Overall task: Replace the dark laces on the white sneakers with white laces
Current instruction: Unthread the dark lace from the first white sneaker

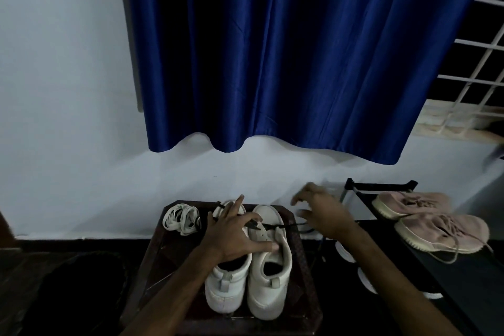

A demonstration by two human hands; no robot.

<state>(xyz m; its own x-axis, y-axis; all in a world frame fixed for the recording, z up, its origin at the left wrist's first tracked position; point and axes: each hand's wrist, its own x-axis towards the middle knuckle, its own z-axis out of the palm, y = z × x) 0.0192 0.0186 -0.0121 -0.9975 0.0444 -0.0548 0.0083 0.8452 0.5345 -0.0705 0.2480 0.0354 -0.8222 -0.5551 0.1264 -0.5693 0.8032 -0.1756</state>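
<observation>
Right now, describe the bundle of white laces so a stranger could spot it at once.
Below the blue curtain stands a dark wooden table carrying a pair of white sneakers. On its far left corner, beside the sneakers' toes, lies the bundle of white laces. It alone is a loose coil of flat white cord; the lace across the sneakers is dark.

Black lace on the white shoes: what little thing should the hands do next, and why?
Probably draw the dark lace fully out to the right with the right hand, while the left hand steadies the white sneakers. The lace lies loose across the right shoe, and the white laces wait beside them.
</observation>
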